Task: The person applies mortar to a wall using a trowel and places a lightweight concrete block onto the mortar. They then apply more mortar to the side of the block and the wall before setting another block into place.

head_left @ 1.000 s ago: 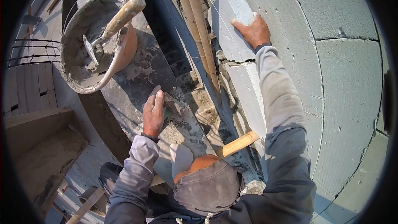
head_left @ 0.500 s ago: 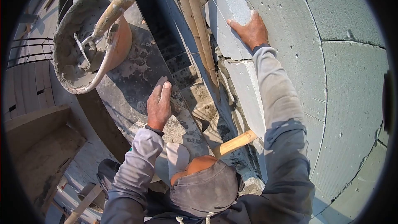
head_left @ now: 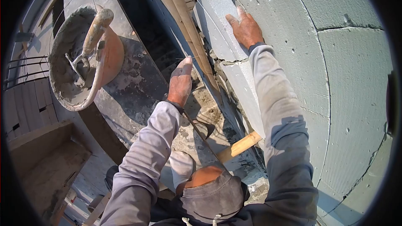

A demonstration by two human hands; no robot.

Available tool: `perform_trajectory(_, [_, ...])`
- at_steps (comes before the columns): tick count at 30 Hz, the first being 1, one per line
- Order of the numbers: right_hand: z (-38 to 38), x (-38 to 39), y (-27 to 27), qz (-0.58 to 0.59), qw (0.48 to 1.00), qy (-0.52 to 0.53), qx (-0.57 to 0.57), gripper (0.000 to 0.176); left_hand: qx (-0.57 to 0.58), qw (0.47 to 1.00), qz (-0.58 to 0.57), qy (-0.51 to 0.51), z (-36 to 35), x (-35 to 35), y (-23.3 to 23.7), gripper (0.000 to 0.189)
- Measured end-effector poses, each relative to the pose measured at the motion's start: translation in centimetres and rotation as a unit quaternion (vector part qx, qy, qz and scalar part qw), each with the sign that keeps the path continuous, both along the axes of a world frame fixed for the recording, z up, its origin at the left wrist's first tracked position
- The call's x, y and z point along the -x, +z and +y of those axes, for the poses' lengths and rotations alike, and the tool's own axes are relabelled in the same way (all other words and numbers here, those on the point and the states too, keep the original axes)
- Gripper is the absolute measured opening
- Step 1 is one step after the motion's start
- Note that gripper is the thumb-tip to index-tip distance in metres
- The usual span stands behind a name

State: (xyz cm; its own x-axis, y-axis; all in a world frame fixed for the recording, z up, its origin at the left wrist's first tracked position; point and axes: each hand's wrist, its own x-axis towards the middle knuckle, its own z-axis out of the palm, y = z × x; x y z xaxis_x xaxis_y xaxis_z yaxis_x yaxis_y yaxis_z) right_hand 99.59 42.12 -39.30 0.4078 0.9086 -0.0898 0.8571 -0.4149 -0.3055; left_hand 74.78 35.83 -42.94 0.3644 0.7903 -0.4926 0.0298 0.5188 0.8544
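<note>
A pale block sits at the top of the wall edge, end to end with another pale block. My right hand lies on the upper block's right side, thumb and fingers apart. A thin string runs along the blocks. My left hand is raised over the plank beside the bamboo poles, its fingers extended and nothing visible in it. To the left, a bucket of wet mortar holds a trowel with a wooden handle.
Bamboo poles run beside the blocks, above a dark gap. A short wooden piece juts out below the lower block. The large block wall fills the right side. A wooden trough stands at lower left.
My left hand has moved up and right, towards the bamboo poles. My right hand has shifted slightly on the block, its fingers less wrapped over the edge. The view has turned a little.
</note>
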Motion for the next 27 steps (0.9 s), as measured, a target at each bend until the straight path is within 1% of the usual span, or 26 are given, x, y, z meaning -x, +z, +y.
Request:
perform_trajectory(1, [-0.1, 0.0, 0.0, 0.000, 1.000, -0.006, 0.001, 0.077, 0.024, 0.999, -0.040, -0.010, 0.4, -0.8, 0.0, 0.074])
perform_trajectory(2, [-0.2, -0.1, 0.1, 0.023, 1.000, -0.014, 0.001, 0.074, 0.039, 0.998, -0.047, -0.029, 0.9, -1.5, 0.1, 0.080])
perform_trajectory(4, [0.0, -0.1, 0.8, 0.062, 0.997, -0.031, 0.016, 0.071, 0.045, 0.997, -0.061, -0.026, 1.5, -2.8, -0.2, 0.081])
perform_trajectory(5, [0.1, -0.2, 0.9, 0.059, 0.998, -0.032, 0.015, 0.071, 0.048, 0.996, -0.072, -0.016, 2.0, -3.4, -0.2, 0.081])
perform_trajectory(7, [0.3, -0.5, 0.9, 0.076, 0.996, -0.035, 0.026, 0.071, 0.053, 0.995, -0.074, -0.027, 2.9, -4.8, -0.2, 0.083])
perform_trajectory(9, [0.5, -0.6, 0.7, 0.076, 0.996, -0.034, 0.023, 0.071, 0.073, 0.992, -0.101, 0.008, 3.1, -6.3, -0.1, 0.084])
perform_trajectory(11, [0.7, -0.7, 0.5, 0.076, 0.996, -0.032, 0.019, 0.072, 0.083, 0.989, -0.119, 0.001, 3.5, -7.0, 0.0, 0.086])
perform_trajectory(13, [1.0, -0.5, 0.4, 0.087, 0.996, -0.003, 0.005, 0.072, 0.082, 0.983, -0.166, 0.001, 4.0, -7.7, -0.6, 0.090])
perform_trajectory(14, [1.4, -0.4, 0.4, 0.088, 0.996, 0.000, 0.005, 0.072, 0.079, 0.982, -0.173, -0.016, 4.2, -8.0, -1.0, 0.092])
perform_trajectory(16, [1.6, -0.5, -0.1, 0.087, 0.996, 0.014, 0.007, 0.079, 0.085, 0.982, -0.164, -0.024, 4.4, -8.6, -0.7, 0.092])
perform_trajectory(17, [1.5, -0.6, -0.4, 0.087, 0.996, 0.013, 0.010, 0.079, 0.091, 0.983, -0.158, -0.034, 4.3, -8.8, -0.6, 0.092])
perform_trajectory(19, [1.3, -0.9, -0.4, 0.140, 0.990, 0.012, -0.003, 0.079, 0.087, 0.982, -0.164, -0.036, 4.3, -9.1, -0.9, 0.092])
perform_trajectory(20, [1.3, -1.1, -0.4, 0.139, 0.990, 0.010, -0.002, 0.079, 0.072, 0.980, -0.181, -0.038, 4.3, -9.2, -1.1, 0.090])
perform_trajectory(22, [1.2, -1.2, -0.4, 0.155, 0.988, -0.006, 0.005, 0.074, 0.060, 0.977, -0.199, -0.041, 4.1, -9.4, -0.7, 0.088])
perform_trajectory(24, [1.1, -1.1, -0.5, 0.138, 0.990, -0.002, 0.013, 0.073, 0.046, 0.978, -0.202, -0.032, 3.4, -9.8, 0.1, 0.084])
perform_trajectory(27, [1.5, -1.0, -0.6, 0.105, 0.994, 0.004, 0.017, 0.073, 0.060, 0.975, -0.210, -0.029, 3.2, -9.9, 1.1, 0.082])
